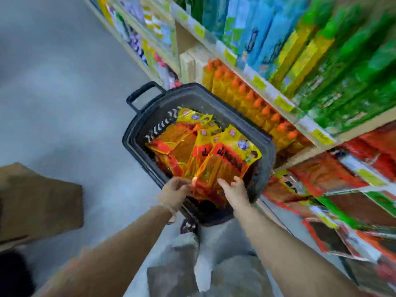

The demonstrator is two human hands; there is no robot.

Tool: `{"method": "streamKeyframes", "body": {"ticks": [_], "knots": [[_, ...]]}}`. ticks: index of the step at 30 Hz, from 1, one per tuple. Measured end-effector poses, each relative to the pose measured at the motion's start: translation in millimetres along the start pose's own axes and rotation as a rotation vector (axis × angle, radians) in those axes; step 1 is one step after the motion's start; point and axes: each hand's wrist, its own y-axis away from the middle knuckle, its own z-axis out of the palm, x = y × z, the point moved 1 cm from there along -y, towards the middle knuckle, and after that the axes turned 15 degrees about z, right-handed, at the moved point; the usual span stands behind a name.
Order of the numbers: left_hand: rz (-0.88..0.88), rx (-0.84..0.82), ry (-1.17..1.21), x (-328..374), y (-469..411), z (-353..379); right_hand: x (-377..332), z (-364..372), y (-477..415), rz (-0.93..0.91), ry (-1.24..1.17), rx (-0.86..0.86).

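A bundle of yellow-and-red snack packets [227,159] was held over a black shopping basket [137,133], fanned out and tilted, their lower ends towards the person and their tops leaning over the far part of the basket. The lower ends of the packets were gripped by the left hand [174,195], its fingers curled round them. The right hand [234,190] was laid against the bottom edge of the front packet, thumb spread and fingers fairly straight; whether that packet was actually pinched could not be told through the blur. The two hands were set near each other, with the packets' lower corners between them.

The basket was seen on the grey floor [64,82] just beside a shop shelf [278,99], its handle [141,93] raised at the far left corner. Orange-capped yellow bottles [246,97] were lined up on the shelf just behind the basket, green bottles [353,71] were ranged on the tier above, and red packets [321,174] were stocked lower down to the right. A brown cardboard box [40,200] was seen on the floor, well apart to the left.
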Motion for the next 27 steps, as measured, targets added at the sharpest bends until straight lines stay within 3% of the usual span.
{"method": "streamKeyframes", "body": {"ticks": [4, 8, 12, 17, 20, 23, 27], "knots": [[-0.054, -0.018, 0.039, -11, -18, -3, -11, 1, -38, 0.212, -0.199, 0.079], [-0.072, -0.020, 0.001, -20, -35, -9, -14, 4, -67, 0.425, -0.170, 0.121], [-0.115, 0.016, 0.003, -24, -39, -11, -8, 7, -77, 0.567, -0.183, 0.056], [-0.165, 0.040, 0.018, -15, -48, -6, -3, 7, -83, 0.368, -0.323, 0.129], [-0.137, 0.066, -0.163, -6, -59, -3, -11, -3, -72, 0.226, -0.275, 0.117], [-0.125, 0.021, -0.202, 6, -74, 0, -25, -16, -65, 0.201, -0.293, -0.076], [-0.281, -0.190, -0.125, 14, -94, 3, -46, -29, -60, 0.217, -0.354, -0.282]]}}
